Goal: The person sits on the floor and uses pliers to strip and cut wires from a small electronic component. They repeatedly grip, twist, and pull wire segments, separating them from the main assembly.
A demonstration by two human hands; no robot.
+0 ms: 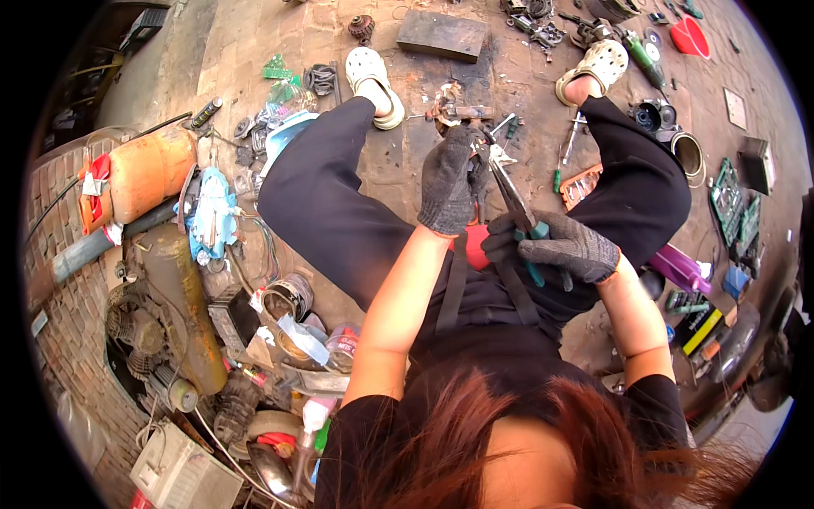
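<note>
In the middle, my gloved left hand point(445, 182) is closed around a dark metal part point(471, 114) between my feet, whose exact shape is partly hidden by the fingers. My gloved right hand point(555, 250) grips long-nosed pliers point(513, 191) by their teal handles, with the jaws angled up beside my left hand at small silvery pieces point(498, 155). A red object point(476, 248) lies below my hands between my legs. Small metal bits and a shaft-like piece surround the top of the part.
A steel block point(441, 34), an angle grinder point(644, 64) and a red bucket point(689, 38) sit ahead. An orange gas cylinder point(144, 182), cans and machine parts crowd my left. Sockets, an orange tool case point(581, 188), green tool cases point(725, 199) and a purple bottle point(678, 267) lie right.
</note>
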